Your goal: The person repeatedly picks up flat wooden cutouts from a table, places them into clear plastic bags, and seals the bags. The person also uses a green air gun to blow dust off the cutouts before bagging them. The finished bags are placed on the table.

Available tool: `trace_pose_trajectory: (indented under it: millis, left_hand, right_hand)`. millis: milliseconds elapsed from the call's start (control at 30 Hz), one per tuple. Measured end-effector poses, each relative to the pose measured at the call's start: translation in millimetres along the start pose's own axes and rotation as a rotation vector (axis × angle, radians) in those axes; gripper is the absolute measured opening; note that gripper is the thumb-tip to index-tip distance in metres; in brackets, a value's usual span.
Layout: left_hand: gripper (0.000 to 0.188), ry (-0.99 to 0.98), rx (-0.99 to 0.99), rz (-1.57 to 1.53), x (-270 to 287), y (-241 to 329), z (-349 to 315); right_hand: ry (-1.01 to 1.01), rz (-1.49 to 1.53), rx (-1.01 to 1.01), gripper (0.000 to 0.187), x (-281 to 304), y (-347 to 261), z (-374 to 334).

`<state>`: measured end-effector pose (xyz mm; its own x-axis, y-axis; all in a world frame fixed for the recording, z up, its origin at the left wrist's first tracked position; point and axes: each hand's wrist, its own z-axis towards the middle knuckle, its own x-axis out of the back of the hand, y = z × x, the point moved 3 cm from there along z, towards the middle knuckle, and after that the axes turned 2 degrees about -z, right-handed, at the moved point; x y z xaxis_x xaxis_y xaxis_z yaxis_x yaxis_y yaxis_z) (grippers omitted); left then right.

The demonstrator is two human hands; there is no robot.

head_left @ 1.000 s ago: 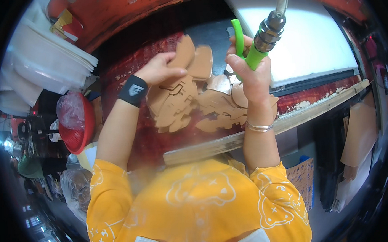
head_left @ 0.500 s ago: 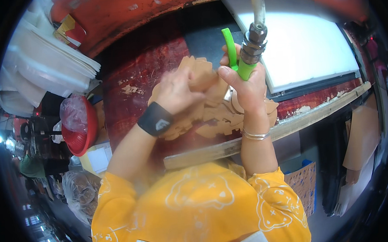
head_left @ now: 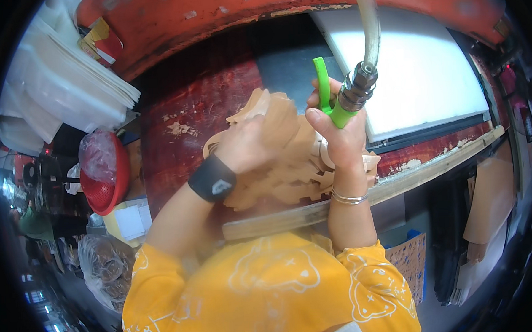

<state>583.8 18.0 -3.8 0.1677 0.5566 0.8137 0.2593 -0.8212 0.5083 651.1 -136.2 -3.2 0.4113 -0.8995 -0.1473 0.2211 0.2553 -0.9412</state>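
Note:
My right hand (head_left: 341,127) is closed around a green air blow gun (head_left: 338,116), its lever standing up beside the fingers. A metal fitting (head_left: 356,86) joins the gun to a clear hose. My left hand (head_left: 246,144), wearing a black wristband, is smeared by motion over a heap of flat tan cut-out pieces (head_left: 273,183). A blurred tan cut-out piece (head_left: 283,122) stands tilted in its grip, and its fingertips are hidden. The heap's pieces have notched, curved edges and overlap on a worn dark red surface (head_left: 174,105).
A wooden strip (head_left: 280,223) runs along the surface's near edge. At the right lies a thick white board (head_left: 413,70); an orange-red beam (head_left: 194,18) crosses the far side. A red basket (head_left: 106,185) and stacked white sheets (head_left: 72,73) stand at the left.
The blow gun and my right hand sit slightly lower in view, and the hose has swung right. My left hand has shifted slightly down, and the tan piece by it is tilted more upright.

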Motion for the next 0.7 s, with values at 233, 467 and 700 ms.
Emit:
trace_pose_trajectory:
  millis: [233,467,700]
  left_hand:
    - [0.036,0.356,-0.293,0.139,-36.6,10.5,-43.7]
    - [0.038,0.189,-0.506,-0.301,9.9,-17.4,-44.7]
    - [0.055,0.065,-0.564,-1.604,50.8,-124.4,-45.1]
  right_hand:
    - [0.027,-0.024,-0.017,0.048,-1.0,1.8,-3.0]
    - [0.056,0.026,-0.056,0.045,-2.9,-9.5,4.3]
    - [-0.672,0.984,0.165,0.048,-36.9,-112.0,-1.3]
